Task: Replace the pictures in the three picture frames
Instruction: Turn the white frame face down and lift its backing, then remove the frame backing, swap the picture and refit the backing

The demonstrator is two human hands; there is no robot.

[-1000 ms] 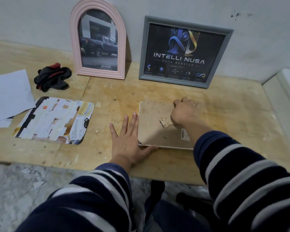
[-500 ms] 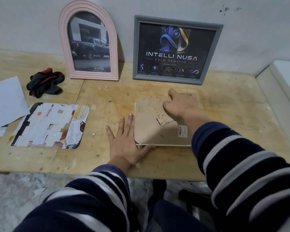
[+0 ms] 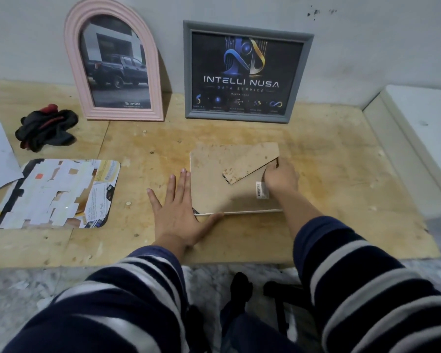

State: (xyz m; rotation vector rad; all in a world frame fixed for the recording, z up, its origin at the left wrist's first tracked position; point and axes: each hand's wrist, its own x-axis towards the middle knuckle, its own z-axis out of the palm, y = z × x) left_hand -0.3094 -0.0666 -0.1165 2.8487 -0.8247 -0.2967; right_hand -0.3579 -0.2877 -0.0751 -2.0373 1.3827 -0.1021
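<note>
Third picture frame (image 3: 214, 184) face down at desk (image 3: 341, 174) centre, left hand (image 3: 180, 212) flat with fingers spread against its left edge, right hand (image 3: 280, 178) grip curled on the raised backing stand (image 3: 250, 163), barcode sticker (image 3: 261, 190) beside it.

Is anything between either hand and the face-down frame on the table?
Nothing visible. The left hand lies flat against the near left corner of the face-down beige frame with the brown backing board; the right hand rests on the backing beside the fold-out cardboard stand. Its fingertips are hidden.
</note>
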